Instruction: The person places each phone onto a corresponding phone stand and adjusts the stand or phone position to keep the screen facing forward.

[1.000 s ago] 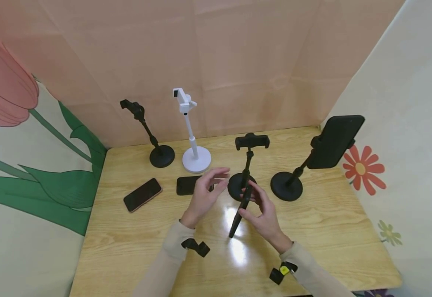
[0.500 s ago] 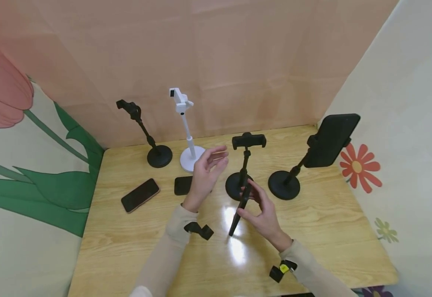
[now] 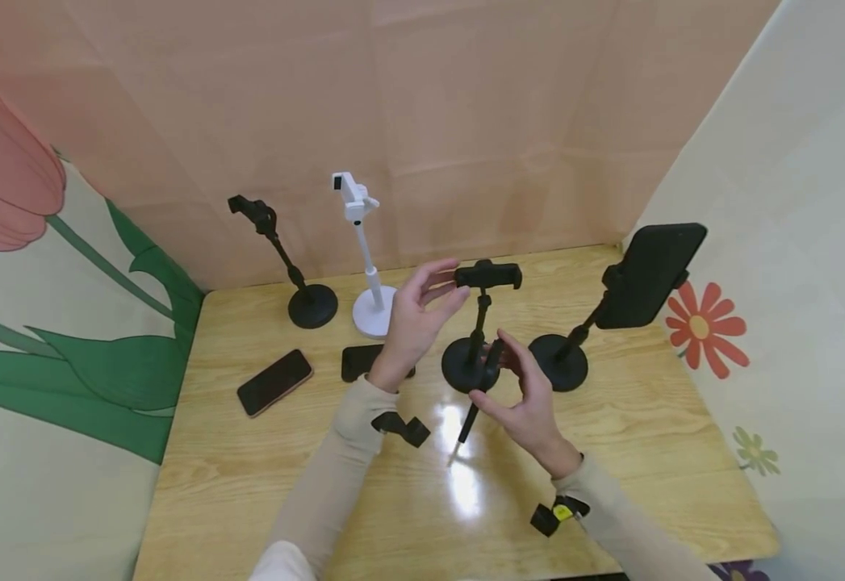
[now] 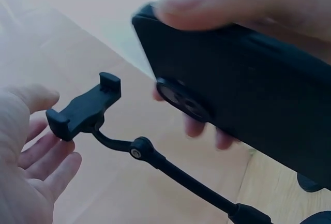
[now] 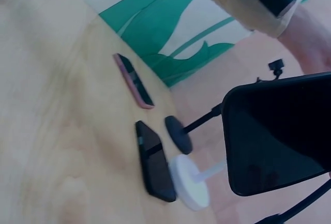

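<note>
Wood-grained tabletop (image 3: 248, 484) below, your right grip (image 3: 533, 409) holds the dark phone (image 4: 258, 94) by its edges near the black clamp (image 3: 491, 276); your left grip (image 3: 411, 327), relaxed, flanks that clamp. An edge-only hold could slip, dropping the phone.

head: high, facing forward-down | left wrist: close, phone (image 4: 253, 100) back | right wrist: close, screen (image 5: 274, 136) side | wrists share phone

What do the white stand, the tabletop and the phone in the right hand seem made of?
White stand: probably plastic, going by its smooth, even white.
Tabletop: wood or wood-look laminate, fairly glossy, given its grain and bright glare.
Phone in the right hand: glassy screen, dark with faint reflections; back dull black, perhaps plastic or silicone.
</note>
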A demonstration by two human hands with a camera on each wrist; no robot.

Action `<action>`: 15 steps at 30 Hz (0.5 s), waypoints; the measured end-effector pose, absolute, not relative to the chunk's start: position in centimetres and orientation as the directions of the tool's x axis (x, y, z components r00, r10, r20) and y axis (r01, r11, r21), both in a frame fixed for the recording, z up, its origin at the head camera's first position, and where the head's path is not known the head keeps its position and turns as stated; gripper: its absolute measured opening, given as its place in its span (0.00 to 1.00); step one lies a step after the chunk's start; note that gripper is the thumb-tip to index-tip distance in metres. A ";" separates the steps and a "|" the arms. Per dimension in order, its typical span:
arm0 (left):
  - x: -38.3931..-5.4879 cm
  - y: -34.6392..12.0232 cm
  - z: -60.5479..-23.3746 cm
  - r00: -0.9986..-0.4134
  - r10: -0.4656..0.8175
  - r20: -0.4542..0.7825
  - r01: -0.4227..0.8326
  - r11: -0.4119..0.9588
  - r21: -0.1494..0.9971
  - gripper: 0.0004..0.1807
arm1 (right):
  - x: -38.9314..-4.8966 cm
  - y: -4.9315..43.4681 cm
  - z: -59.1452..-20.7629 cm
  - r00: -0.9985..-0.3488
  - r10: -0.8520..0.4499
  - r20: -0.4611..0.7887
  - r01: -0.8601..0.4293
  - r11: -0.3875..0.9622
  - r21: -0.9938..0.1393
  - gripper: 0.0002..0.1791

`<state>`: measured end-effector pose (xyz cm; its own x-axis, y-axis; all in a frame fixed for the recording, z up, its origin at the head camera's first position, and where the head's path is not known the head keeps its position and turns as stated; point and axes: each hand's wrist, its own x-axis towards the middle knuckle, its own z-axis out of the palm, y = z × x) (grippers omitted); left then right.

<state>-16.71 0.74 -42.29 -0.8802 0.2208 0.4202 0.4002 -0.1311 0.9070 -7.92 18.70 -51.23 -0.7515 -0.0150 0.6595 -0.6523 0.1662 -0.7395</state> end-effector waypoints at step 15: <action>-16.6 1.5 -41.4 -0.890 0.206 0.407 0.401 -0.072 0.913 0.20 | -9.3 19.3 -46.2 -0.694 0.002 0.720 -0.707 0.187 -0.682 0.52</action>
<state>-16.57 1.50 -41.43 -0.8897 0.2063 0.4073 0.4013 -0.0718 0.9131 -9.33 19.28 -46.16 -0.6937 0.0020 0.7203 -0.7073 0.1870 -0.6817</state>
